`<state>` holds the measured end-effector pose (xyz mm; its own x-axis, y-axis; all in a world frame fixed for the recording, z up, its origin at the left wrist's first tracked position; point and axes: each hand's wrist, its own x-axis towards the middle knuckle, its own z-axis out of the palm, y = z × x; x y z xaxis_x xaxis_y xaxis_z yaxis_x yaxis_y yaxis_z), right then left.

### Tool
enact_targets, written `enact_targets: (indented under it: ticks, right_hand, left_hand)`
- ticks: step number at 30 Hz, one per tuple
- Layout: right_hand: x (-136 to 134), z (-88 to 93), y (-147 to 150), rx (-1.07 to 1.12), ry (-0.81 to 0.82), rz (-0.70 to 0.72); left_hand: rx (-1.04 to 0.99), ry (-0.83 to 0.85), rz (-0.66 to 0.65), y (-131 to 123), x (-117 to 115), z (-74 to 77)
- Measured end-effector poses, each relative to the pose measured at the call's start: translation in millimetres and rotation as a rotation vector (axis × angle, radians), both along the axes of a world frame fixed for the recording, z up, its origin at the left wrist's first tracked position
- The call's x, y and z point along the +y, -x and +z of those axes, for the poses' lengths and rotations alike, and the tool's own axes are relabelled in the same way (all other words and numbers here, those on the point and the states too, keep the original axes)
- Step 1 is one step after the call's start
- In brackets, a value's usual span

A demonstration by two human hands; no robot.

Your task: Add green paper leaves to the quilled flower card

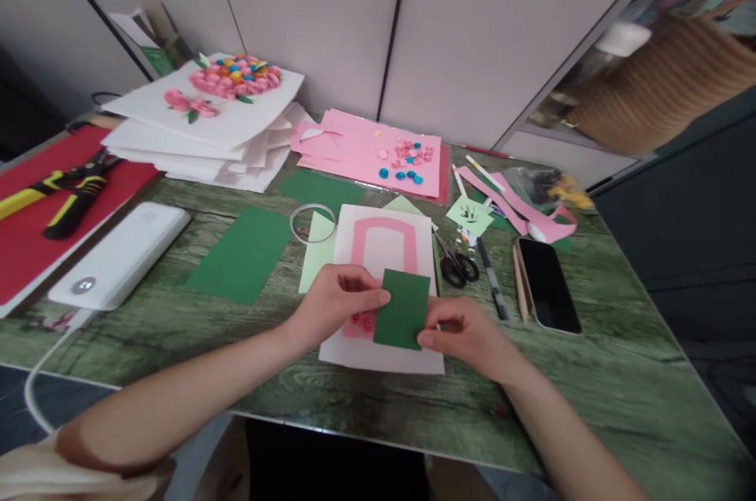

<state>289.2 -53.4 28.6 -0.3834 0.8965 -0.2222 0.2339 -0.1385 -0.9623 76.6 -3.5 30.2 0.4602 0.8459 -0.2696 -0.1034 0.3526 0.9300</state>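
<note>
Left grip [339,298]: thumb laid over the left edge of a dark green card [403,310], fingers curled behind, a light pinch. Right grip [466,335]: thumb at the card's lower right corner, fingers at the right edge, mostly hidden behind it. Both take the same piece.

Card's position: face toward the wearer, in front of the lower right part of a white sheet [383,362], covering some of a pink paper shape [383,225]. Pink rosettes [366,321] show at the card's left edge. Cannot tell whether card touches sheet.

Handling, judged by look: very light, thin, fairly stiff when flat, yet likely to crease if squeezed or bowed. Matte face, so probably little slip. Best hold: opposite side edges, thumb and fingertips, flat pressure; corners bend first. Rosettes look delicate, better kept free of knuckles.

Around: larger green sheet [243,257] on the bench [626,383], left of the white sheet. Black-handled scissors [453,271] just beside the white sheet's right edge, then a dark pen [492,280]; phone [549,287] farther right.
</note>
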Motion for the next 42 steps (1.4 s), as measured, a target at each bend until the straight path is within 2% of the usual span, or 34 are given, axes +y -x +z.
enact_targets:
  ticks: [7,13,19,26,28,32,35,38,40,42]
  right_hand:
    - [0,3.3,1,-0.132,-0.156,-0.008]
    - [2,5.2,3,-0.216,-0.116,0.071]
    - [-1,13.2,3,-0.286,-0.188,0.131]
    - [-1,16.2,2,-0.315,-0.187,0.166]
    - [0,16.3,1,-0.300,-0.184,0.153]
    - [2,14.6,-1,-0.230,-0.148,0.041]
    - [5,11.3,-4,-0.172,-0.155,-0.077]
    - [6,8.0,-6,-0.126,-0.175,-0.204]
    - [6,7.0,-7,-0.103,-0.202,-0.233]
    - [5,7.1,-7,-0.090,-0.236,-0.210]
  left_hand:
    - [-0.077,0.100,0.004,0,2,-3.8]
    - [-0.103,0.132,0.028,0,2,-4.4]
    - [-0.120,0.152,0.032,0,2,-4.3]
    - [-0.141,0.147,0.024,-2,0,-6.8]
    - [-0.141,0.141,0.016,-2,0,-6.6]
    - [-0.121,0.105,-0.018,-2,0,-4.9]
    - [-0.063,0.097,-0.095,-3,0,-3.3]
    - [-0.042,0.086,-0.316,-4,-2,-1.1]
    - [-0.046,0.053,-0.430,-5,-4,1.4]
    - [-0.013,-0.008,-0.418,-4,-5,4.2]
